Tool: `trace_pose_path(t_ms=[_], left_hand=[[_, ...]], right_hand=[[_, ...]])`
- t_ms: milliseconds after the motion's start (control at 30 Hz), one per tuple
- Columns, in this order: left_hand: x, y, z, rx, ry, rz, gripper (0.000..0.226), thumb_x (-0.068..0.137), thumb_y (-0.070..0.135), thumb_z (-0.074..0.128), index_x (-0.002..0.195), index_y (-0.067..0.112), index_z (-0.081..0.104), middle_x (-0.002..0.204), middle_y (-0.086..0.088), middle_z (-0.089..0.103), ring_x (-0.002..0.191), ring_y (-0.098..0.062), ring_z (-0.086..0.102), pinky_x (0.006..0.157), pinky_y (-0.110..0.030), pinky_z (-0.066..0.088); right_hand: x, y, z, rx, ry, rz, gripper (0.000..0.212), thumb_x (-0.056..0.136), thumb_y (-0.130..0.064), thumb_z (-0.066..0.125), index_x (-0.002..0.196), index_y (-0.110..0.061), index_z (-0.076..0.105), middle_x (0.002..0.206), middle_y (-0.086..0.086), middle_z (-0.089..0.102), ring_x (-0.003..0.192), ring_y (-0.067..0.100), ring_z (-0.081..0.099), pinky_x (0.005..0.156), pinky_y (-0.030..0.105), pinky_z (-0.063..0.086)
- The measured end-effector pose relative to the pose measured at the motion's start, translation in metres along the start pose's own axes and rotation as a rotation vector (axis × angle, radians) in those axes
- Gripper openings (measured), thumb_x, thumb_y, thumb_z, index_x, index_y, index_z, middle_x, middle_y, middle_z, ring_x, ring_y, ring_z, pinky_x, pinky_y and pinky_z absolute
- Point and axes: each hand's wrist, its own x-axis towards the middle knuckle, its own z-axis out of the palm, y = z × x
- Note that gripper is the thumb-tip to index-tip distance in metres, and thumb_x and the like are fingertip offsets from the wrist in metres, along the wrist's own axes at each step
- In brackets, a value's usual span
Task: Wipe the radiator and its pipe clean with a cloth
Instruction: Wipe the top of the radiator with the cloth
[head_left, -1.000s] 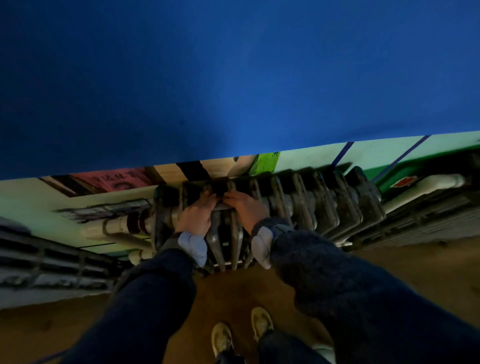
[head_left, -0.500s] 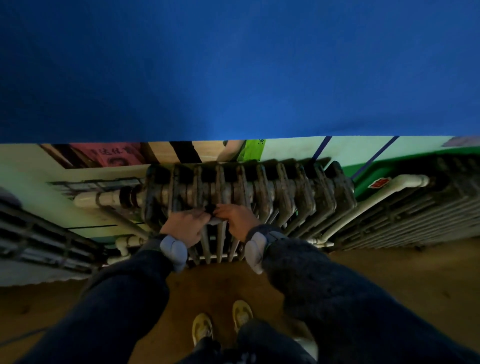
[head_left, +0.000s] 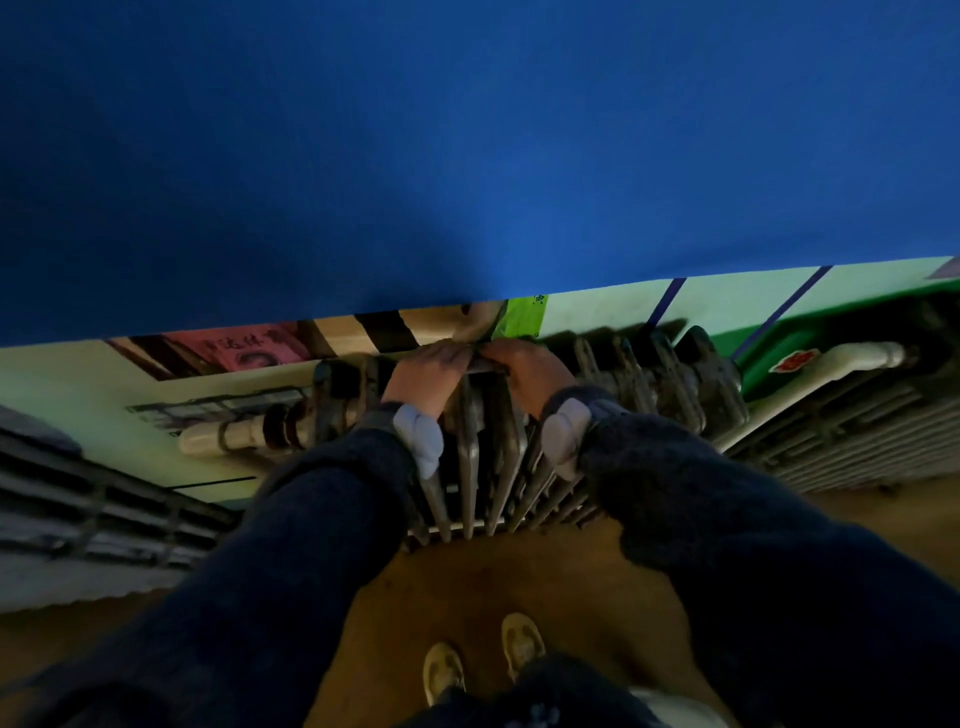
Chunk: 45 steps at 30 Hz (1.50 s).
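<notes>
A deep blue surface (head_left: 467, 156) is filling the whole upper part of the view, hanging over a pale green wall (head_left: 597, 312). Below, a brown floor (head_left: 493, 587) is spreading out, and two dark sleeves (head_left: 291, 545) are reaching forward over it.

The radiator (head_left: 670, 379), grey, ribbed and grimy, is standing against the wall straight ahead. A white pipe (head_left: 223, 436) is running out of its left end, well apart from both hands, and a second white pipe (head_left: 852, 358) is slanting away at its right.

The left hand (head_left: 428, 374) and the right hand (head_left: 532, 371) are resting side by side on the radiator's top edge near its left half, fingertips almost meeting. Both are curling their fingers and seem to be pinching a thin dark cloth (head_left: 480, 364) stretched between them on the rib tops, though blur is hiding the grip itself.

A pair of pale shoes (head_left: 441, 670) is standing on the floor just short of the radiator.
</notes>
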Motion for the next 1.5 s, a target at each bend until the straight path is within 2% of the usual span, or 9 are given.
trace_pose_path(t_ms=[133, 367, 467, 533, 633, 700, 767, 1300, 1500], left_hand=[[0.026, -0.003, 0.020, -0.046, -0.214, -0.159, 0.034, 0.096, 0.009, 0.038, 0.127, 0.003, 0.049, 0.126, -0.015, 0.054, 0.116, -0.028, 0.053, 0.087, -0.035, 0.045], [0.023, -0.001, 0.047, -0.029, -0.354, -0.223, 0.043, 0.100, 0.009, 0.030, 0.143, 0.006, 0.026, 0.151, -0.008, 0.024, 0.139, -0.018, 0.025, 0.100, -0.032, 0.037], [0.023, 0.001, 0.049, -0.090, -0.195, -0.157, 0.033, 0.080, 0.000, 0.046, 0.107, -0.004, 0.063, 0.114, -0.019, 0.063, 0.107, -0.026, 0.063, 0.062, -0.032, 0.058], [0.021, -0.002, 0.051, -0.057, -0.254, -0.145, 0.025, 0.067, 0.002, 0.051, 0.082, 0.001, 0.071, 0.088, -0.014, 0.071, 0.082, -0.026, 0.071, 0.038, -0.029, 0.053], [0.018, 0.002, 0.049, -0.197, -0.241, -0.183, 0.038, 0.073, -0.010, 0.059, 0.111, -0.006, 0.060, 0.122, -0.022, 0.059, 0.114, -0.032, 0.058, 0.065, -0.040, 0.058], [0.013, 0.006, 0.047, -0.128, -0.314, -0.199, 0.048, 0.092, -0.003, 0.040, 0.139, 0.002, 0.033, 0.151, -0.009, 0.026, 0.141, -0.021, 0.023, 0.100, -0.038, 0.042], [0.011, 0.010, 0.038, -0.129, -0.375, -0.211, 0.049, 0.096, 0.002, 0.033, 0.144, 0.009, 0.024, 0.155, -0.001, 0.015, 0.143, -0.015, 0.010, 0.107, -0.035, 0.032], [-0.046, 0.054, 0.025, -0.125, -0.400, -0.134, 0.044, 0.097, 0.005, 0.035, 0.140, 0.011, 0.032, 0.151, -0.005, 0.027, 0.140, -0.016, 0.023, 0.107, -0.031, 0.032], [-0.039, 0.052, 0.005, 0.025, -0.391, -0.009, 0.032, 0.094, 0.013, 0.038, 0.125, 0.014, 0.044, 0.126, -0.001, 0.052, 0.111, -0.021, 0.052, 0.079, -0.032, 0.042]], right_hand=[[0.028, 0.010, 0.005, -0.008, -0.015, 0.032, 0.048, 0.085, 0.000, 0.055, 0.125, -0.025, 0.057, 0.129, 0.004, 0.057, 0.118, 0.023, 0.054, 0.098, 0.037, 0.044], [0.034, 0.023, 0.022, 0.037, -0.112, 0.092, 0.039, 0.091, -0.012, 0.048, 0.129, -0.018, 0.054, 0.137, 0.006, 0.049, 0.127, 0.022, 0.045, 0.105, 0.037, 0.035], [0.036, 0.024, 0.020, 0.007, -0.145, 0.083, 0.041, 0.090, -0.010, 0.048, 0.129, -0.018, 0.054, 0.137, 0.006, 0.050, 0.125, 0.024, 0.047, 0.103, 0.039, 0.038], [0.033, 0.024, 0.020, 0.008, -0.147, 0.087, 0.042, 0.090, -0.009, 0.048, 0.131, -0.019, 0.052, 0.139, 0.005, 0.047, 0.127, 0.023, 0.045, 0.104, 0.039, 0.036], [0.025, 0.020, 0.023, 0.027, -0.137, 0.102, 0.042, 0.093, -0.009, 0.045, 0.134, -0.017, 0.048, 0.144, 0.002, 0.041, 0.132, 0.018, 0.037, 0.109, 0.033, 0.029], [0.018, 0.018, 0.023, 0.029, -0.141, 0.069, 0.042, 0.093, -0.009, 0.045, 0.135, -0.015, 0.047, 0.145, 0.002, 0.039, 0.134, 0.017, 0.034, 0.110, 0.029, 0.026], [0.014, 0.020, 0.023, -0.011, -0.159, 0.045, 0.042, 0.094, -0.009, 0.044, 0.135, -0.014, 0.046, 0.146, 0.002, 0.038, 0.135, 0.017, 0.033, 0.110, 0.026, 0.023], [-0.060, 0.006, 0.035, -0.033, -0.144, 0.032, 0.044, 0.093, 0.000, 0.040, 0.136, -0.012, 0.045, 0.146, 0.003, 0.038, 0.134, 0.014, 0.034, 0.106, 0.015, 0.015], [-0.058, 0.006, 0.014, -0.072, -0.264, 0.082, 0.032, 0.088, -0.005, 0.046, 0.114, -0.011, 0.065, 0.116, 0.011, 0.063, 0.107, 0.025, 0.057, 0.092, 0.032, 0.042]])
